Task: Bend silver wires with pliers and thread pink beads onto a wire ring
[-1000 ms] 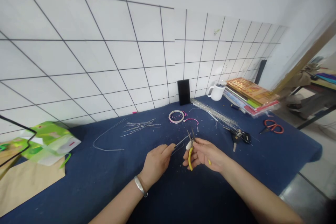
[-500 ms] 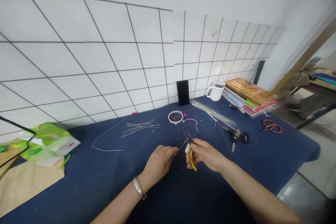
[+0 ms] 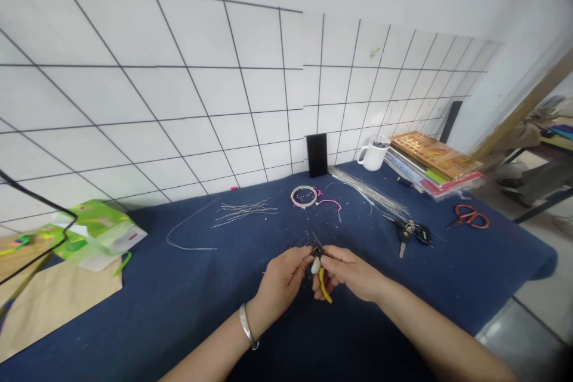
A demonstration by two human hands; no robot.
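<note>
Gripping yellow-handled, dark-nosed metal pliers [image 3: 322, 280]: right hand [image 3: 351, 273]. Left hand [image 3: 285, 277] bent beside their jaws, grasp unclear; steadying there, clear of the bite, seems best.

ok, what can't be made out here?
All head view:
What the left grip holds: covered by the grip itself.
Other handle of the pliers: behind the right grip.
Tips of the pliers: too small and blurred.
Specks in the ring: too small to count.
Brown sheet: cut off by the left edge.
</note>
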